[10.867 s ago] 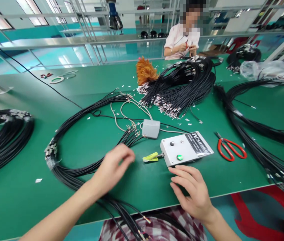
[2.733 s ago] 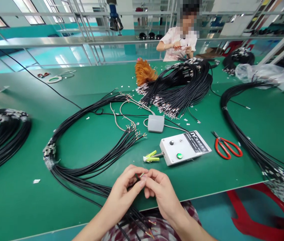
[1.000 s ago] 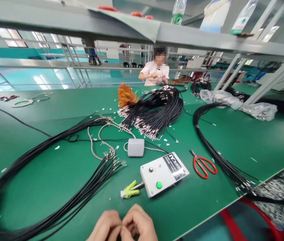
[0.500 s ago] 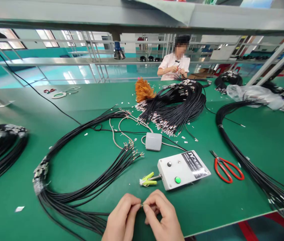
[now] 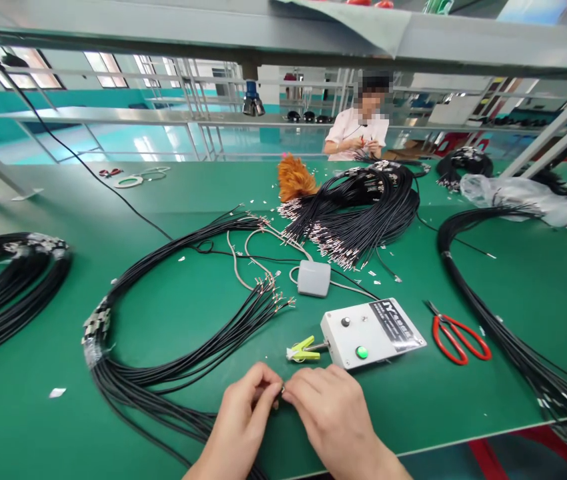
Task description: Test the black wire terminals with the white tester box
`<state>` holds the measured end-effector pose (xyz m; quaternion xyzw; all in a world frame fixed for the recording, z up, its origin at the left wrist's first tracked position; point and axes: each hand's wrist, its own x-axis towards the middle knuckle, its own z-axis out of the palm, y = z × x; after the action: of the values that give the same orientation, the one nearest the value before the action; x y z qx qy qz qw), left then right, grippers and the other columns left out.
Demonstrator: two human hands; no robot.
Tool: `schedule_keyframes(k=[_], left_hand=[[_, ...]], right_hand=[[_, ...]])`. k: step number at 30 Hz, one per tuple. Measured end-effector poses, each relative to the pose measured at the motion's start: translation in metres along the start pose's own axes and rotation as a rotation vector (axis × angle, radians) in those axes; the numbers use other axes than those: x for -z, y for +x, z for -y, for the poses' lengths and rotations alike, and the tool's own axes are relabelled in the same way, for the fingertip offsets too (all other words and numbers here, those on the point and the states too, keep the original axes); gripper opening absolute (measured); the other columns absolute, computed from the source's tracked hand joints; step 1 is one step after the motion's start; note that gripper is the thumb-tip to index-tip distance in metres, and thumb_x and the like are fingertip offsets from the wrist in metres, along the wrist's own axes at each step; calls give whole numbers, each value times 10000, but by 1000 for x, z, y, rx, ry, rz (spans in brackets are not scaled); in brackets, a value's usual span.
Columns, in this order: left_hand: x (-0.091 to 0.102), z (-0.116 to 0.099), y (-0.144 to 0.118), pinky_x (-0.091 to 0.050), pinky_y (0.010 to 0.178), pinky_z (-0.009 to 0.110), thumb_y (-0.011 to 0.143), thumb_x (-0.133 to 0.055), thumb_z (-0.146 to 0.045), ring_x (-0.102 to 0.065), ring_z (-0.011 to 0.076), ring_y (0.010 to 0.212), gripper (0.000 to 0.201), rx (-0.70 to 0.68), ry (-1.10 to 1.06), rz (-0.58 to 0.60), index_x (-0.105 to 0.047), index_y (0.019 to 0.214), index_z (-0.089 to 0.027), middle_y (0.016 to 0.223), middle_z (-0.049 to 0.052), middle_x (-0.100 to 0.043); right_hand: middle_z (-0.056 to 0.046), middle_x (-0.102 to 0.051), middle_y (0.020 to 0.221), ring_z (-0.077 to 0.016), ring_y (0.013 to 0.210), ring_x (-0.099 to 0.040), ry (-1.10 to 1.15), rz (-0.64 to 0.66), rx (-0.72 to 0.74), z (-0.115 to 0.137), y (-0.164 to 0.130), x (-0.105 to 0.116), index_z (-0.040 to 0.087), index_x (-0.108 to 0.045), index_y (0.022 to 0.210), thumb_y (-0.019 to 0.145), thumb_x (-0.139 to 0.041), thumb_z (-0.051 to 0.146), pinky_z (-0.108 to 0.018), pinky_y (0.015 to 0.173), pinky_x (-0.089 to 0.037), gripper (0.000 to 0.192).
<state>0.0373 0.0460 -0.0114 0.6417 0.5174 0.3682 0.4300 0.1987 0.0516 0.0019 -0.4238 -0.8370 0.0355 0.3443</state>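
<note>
- Wire end (image 5: 282,389): a small metal-tipped end pinched between both hands, low over the near edge of the green table (image 5: 173,193).
- Left hand (image 5: 246,410): fingers curled, thumb and forefinger closed on the wire end from the left.
- Right hand (image 5: 331,413): fingertips pressed against the same wire end from the right, touching the left hand.
- Black cable bundle (image 5: 163,360): a large loop lying left of the hands, its bare tips (image 5: 273,300) fanned out beyond them.
- Yellow clip (image 5: 302,350): just beyond the hands, joined to a white box (image 5: 372,331) with a green button (image 5: 361,352).
- Red scissors (image 5: 458,330): right of the box, flat on the table.
- Second person (image 5: 358,130): seated at the far side, hands together.
</note>
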Motion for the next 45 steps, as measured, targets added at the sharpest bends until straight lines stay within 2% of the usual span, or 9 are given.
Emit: schedule_keyframes(k=[5, 10, 13, 19, 23, 25, 28, 32, 45], left_hand=[[-6, 7, -7, -473, 628, 234, 963, -417, -186, -602, 154, 648, 224, -286, 284, -79, -613, 859, -212, 737, 12, -629], [-1, -1, 2, -431, 575, 209, 971, -436, -253, -529, 134, 592, 237, -83, 139, -13, -549, 766, -214, 651, -32, -543], [2, -7, 7, -396, 556, 214, 958, -443, -284, -481, 133, 574, 236, -3, 75, 26, -539, 755, -211, 623, -47, -490], [3, -6, 8, -373, 575, 230, 945, -428, -308, -448, 141, 582, 267, -17, 92, 46, -498, 705, -214, 627, -38, -482], [7, 0, 17, -354, 564, 239, 940, -438, -341, -443, 149, 569, 259, 35, 73, 19, -510, 724, -218, 601, -48, -451], [8, 1, 23, -351, 563, 244, 932, -448, -357, -453, 153, 571, 258, 60, 48, 6, -512, 726, -216, 597, -48, -452], [7, 2, 31, -357, 566, 248, 917, -465, -365, -470, 158, 578, 255, 79, 18, -16, -517, 720, -212, 598, -43, -470], [3, 1, 36, -352, 561, 247, 906, -461, -351, -469, 157, 571, 237, 93, 28, -45, -514, 722, -211, 596, -46, -466], [-6, 2, 45, -334, 553, 250, 894, -449, -339, -453, 159, 548, 233, 93, 102, -100, -508, 703, -219, 576, -48, -465]], right_hand=[[13, -671, 705, -145, 602, -566, 2, 44, -5, -6, -8, 6, 206, -614, 788, 1049, -330, 236, -312, 608, -276, 386], [-5, -712, 851, -153, 728, -611, 14, -51, -121, -8, -21, 16, 197, -641, 919, 1029, -409, 211, -299, 683, -316, 256], [-27, -722, 946, -182, 814, -612, -25, -29, -108, -4, -17, 14, 186, -643, 1016, 1028, -426, 277, -310, 723, -327, 235], [15, -660, 679, -169, 655, -555, -83, 46, 47, -9, 2, 12, 213, -616, 768, 1027, -422, 228, -328, 644, -272, 324], [-11, -725, 908, -199, 848, -606, -189, 94, -7, -31, 17, 23, 209, -644, 915, 920, -641, 242, -339, 737, -329, 33], [-41, -723, 1033, -231, 969, -599, -298, 164, 11, -41, 25, 23, 194, -646, 993, 815, -771, 301, -370, 800, -349, 243], [-23, -727, 897, -220, 941, -601, -374, 274, 73, -52, 35, 15, 189, -662, 880, 744, -835, 313, -376, 789, -353, 253], [12, -669, 680, -183, 786, -584, -370, 295, 77, -55, 37, 8, 201, -628, 685, 806, -784, 252, -361, 744, -337, 203], [10, -672, 704, -191, 809, -583, -354, 289, 49, -53, 37, 13, 204, -630, 707, 818, -770, 247, -386, 807, -314, 183]])
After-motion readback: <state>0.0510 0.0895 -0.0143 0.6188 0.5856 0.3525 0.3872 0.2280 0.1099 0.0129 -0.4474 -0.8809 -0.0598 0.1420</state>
